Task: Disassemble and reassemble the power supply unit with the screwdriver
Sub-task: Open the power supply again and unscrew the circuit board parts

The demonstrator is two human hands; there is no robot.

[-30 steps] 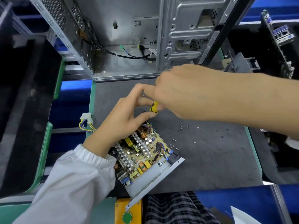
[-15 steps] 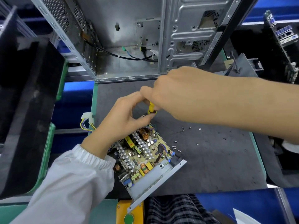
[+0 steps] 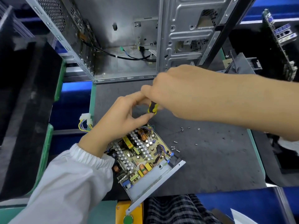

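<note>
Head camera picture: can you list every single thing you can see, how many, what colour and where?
power supply unit: one, open, tan board in a grey metal tray, near middle of the mat.
screwdriver: one, yellow and black handle, above the unit's far corner.
screws: several, silver, loose on the mat right of the unit.
mat: one, dark grey, on the bench.
computer case: one, silver, open, behind the mat.
white connector: one, with coloured wires, left of the mat.
green button: one, on a yellow box, bottom edge.
left hand: white sleeve, fingers pinching near the screwdriver's tip.
right hand: bare arm, gripping the handle.
</note>
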